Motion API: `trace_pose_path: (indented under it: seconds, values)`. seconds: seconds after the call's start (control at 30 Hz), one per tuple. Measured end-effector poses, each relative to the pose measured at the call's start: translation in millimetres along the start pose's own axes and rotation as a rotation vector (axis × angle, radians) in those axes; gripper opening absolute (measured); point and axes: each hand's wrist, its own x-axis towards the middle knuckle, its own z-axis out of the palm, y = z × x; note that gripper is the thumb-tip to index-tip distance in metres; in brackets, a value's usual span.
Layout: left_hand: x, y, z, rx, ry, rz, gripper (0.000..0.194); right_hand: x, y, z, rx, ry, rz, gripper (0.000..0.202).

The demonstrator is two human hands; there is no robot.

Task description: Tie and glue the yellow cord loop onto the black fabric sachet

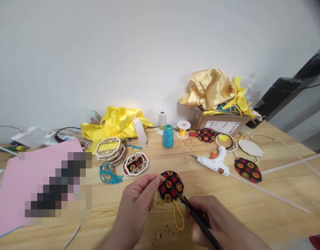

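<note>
A rounded patch of black fabric (170, 189) with red, orange and green flowers lies in front of me. My left hand (142, 194) pinches its left edge between thumb and fingertips. From its lower edge hangs a yellow cord loop (178, 217). My right hand (209, 215) is closed around a long black tool (195, 211) with a thin dark tip. That tip reaches across the patch, close to my left fingertips. I cannot make out the tool's exact kind, nor whether its tip touches the fabric.
Left of the hands are stacked wooden lattice frames (107, 149), a blue tassel (110, 173) and pink card (45, 159). A white glue gun (214, 161) lies right. Behind stand a blue thread cone (167, 136), a plastic bottle (140, 132) and a cardboard box (219, 123) of cloth.
</note>
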Motion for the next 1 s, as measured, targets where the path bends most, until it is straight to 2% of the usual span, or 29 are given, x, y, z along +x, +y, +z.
trace_pose_path:
  seconds: [0.3,0.57,0.83,1.0]
  values:
    - [-4.7,3.3,3.8,0.087,-0.052,0.0,0.027,9.0,-8.0,4.8,-0.006,0.109,-0.049,0.015]
    - [-3.5,1.2,3.5,0.07,-0.074,0.013,0.022,8.1,-7.8,4.4,-0.09,0.196,-0.075,0.004]
    - [-1.7,0.1,4.0,0.022,-0.085,0.0,0.025,10.9,-4.7,5.5,-0.062,0.197,-0.084,0.012]
    - [2.8,-4.3,1.6,-0.054,-0.04,-0.021,0.025,4.1,-4.5,6.4,-0.279,0.143,-0.057,0.01]
